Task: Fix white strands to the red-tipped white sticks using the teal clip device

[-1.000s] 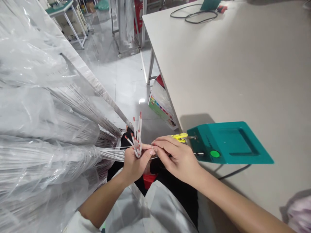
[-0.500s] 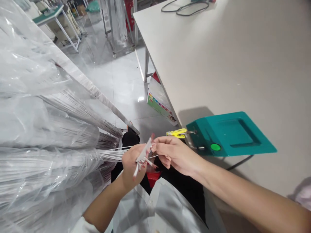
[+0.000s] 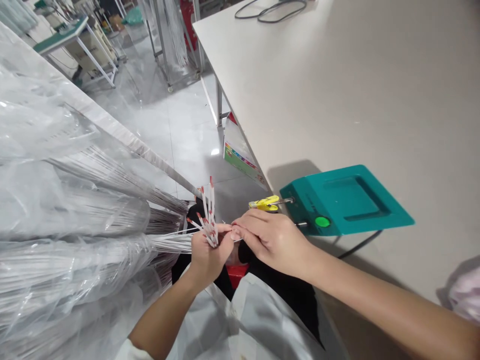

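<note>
In the lower middle of the frame we see the left hand point(image 3: 206, 257) clenched around a bunch of thin white red-tipped sticks point(image 3: 208, 220), which fan upward out of the fist. The right hand point(image 3: 275, 240) comes in from the lower right, its fingertips point(image 3: 237, 233) drawn together against the left hand's thumb; we cannot tell whether they pinch anything. Thin white strands run leftward from the fist into the bundles of white strands wrapped in clear plastic film point(image 3: 75, 235) that fill the left side of the frame. Just right of the right hand, at the near edge of the pale beige worktop point(image 3: 337, 75), stands a teal plastic box with a round green button point(image 3: 347, 200). Two metal pins jut from its left face, and a yellow clip point(image 3: 264, 202) sits on the upper one, just above the right hand's knuckles. A coiled black cable point(image 3: 270, 7) lies at the top edge, well apart. Below the worktop's edge a colourful printed carton point(image 3: 240, 155) stands on the glossy grey floor point(image 3: 180, 120).
</note>
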Demonstrator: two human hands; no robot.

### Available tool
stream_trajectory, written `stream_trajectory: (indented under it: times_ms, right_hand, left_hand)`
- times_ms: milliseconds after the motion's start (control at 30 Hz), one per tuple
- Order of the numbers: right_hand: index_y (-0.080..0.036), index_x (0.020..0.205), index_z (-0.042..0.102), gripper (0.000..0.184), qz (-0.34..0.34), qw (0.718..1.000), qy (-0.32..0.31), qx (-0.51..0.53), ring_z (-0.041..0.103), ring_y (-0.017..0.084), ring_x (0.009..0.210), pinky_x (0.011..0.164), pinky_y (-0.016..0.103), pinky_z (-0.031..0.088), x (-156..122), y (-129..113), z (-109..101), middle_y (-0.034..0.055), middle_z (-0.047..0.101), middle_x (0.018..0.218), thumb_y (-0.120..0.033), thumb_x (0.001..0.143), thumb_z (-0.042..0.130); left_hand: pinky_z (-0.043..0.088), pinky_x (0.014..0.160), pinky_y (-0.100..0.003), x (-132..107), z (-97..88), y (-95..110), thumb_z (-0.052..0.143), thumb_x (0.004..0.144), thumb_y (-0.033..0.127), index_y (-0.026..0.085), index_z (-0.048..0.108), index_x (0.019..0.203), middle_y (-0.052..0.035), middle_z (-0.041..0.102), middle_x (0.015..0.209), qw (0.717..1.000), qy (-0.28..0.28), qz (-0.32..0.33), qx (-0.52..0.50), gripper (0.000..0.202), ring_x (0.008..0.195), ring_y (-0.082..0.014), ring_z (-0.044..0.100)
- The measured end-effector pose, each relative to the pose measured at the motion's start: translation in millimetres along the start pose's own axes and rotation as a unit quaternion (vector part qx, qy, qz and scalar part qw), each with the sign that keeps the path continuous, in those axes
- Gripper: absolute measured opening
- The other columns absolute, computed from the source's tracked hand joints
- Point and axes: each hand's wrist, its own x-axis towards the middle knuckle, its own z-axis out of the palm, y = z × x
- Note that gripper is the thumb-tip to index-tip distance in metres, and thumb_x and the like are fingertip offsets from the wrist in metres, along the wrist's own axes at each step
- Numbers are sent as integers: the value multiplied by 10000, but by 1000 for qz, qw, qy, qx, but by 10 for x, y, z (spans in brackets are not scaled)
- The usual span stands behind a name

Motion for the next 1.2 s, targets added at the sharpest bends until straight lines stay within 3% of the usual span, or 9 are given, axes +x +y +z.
stream_trajectory:
  times_ms: [67, 200, 300, 433, 533, 767, 1000, 1100, 1200]
  right_hand:
    - [-155, 779, 626, 210, -44, 991, 23, -122, 606, 137, 633, 564, 243, 464, -23, 41, -74, 55, 660, 718, -158, 860, 432]
    - [-148, 817, 633, 158, -40, 952, 78, -294, 609, 156, 651, 567, 259, 450, -52, 156, -321, 62, 676, 775, -198, 847, 486]
    - [-106, 960, 631, 210, -42, 924, -4, -381, 609, 235, 799, 709, 351, 462, -54, 242, -473, 113, 665, 898, -227, 840, 507]
    - [-81, 1007, 628, 258, -57, 887, -101, -446, 585, 272, 841, 875, 484, 380, -42, 293, -517, 119, 652, 860, -81, 818, 452]
    - [-88, 941, 651, 276, -64, 875, -121, -464, 574, 274, 843, 911, 518, 339, 2, 307, -505, 121, 648, 829, -35, 805, 416]
    - [-135, 687, 638, 227, -57, 890, -198, -406, 596, 239, 745, 949, 530, 305, 118, 388, -541, 93, 651, 696, -8, 745, 460]
    - [-144, 707, 641, 261, -54, 893, -198, -401, 601, 229, 740, 983, 559, 264, 100, 395, -559, 88, 664, 709, 0, 749, 428]
    - [-152, 739, 646, 239, -52, 892, -200, -401, 594, 230, 754, 982, 577, 257, 95, 413, -569, 97, 674, 747, -32, 757, 441]
    - [-128, 924, 648, 198, -37, 898, -198, -391, 583, 276, 858, 970, 617, 244, 76, 446, -566, 128, 678, 851, -156, 785, 509]
  left_hand:
    - [369, 418, -187, 5, 19, 4, 616, 709, 213, 148, 668, 705, 3, 652, 596, 1000, -1, -16, -9, 84, 394, -50, 440]
    - [340, 383, -173, 54, 65, 66, 629, 677, 188, 125, 652, 852, -6, 670, 613, 995, 29, -75, -64, 187, 365, -35, 407]
    - [339, 376, -164, 109, 107, 99, 642, 664, 186, 139, 592, 1116, 19, 666, 606, 992, 14, -85, -97, 458, 358, -31, 397]
    - [342, 369, -166, 184, 166, 86, 632, 681, 216, 146, 630, 1098, 5, 684, 638, 992, -13, -85, -97, 423, 357, -27, 390]
    - [343, 357, -177, 232, 208, 78, 643, 684, 237, 125, 638, 1095, -35, 706, 685, 991, -14, -85, -98, 426, 353, -29, 389]
    - [328, 341, -190, 300, 323, 68, 635, 723, 303, 96, 572, 1199, -90, 724, 759, 988, -56, -75, -123, 523, 342, -26, 370]
    - [326, 356, -195, 348, 374, -24, 595, 747, 249, 123, 578, 1199, -54, 723, 745, 993, -57, -78, -69, 470, 356, -36, 368]
    - [399, 430, -210, 366, 359, -64, 583, 759, 256, 145, 598, 1179, -52, 727, 769, 995, -66, -58, -42, 435, 454, -84, 502]
    - [476, 560, -240, 371, 345, -77, 581, 764, 273, 146, 605, 1168, -53, 730, 785, 996, -68, -45, -25, 425, 648, -148, 614]
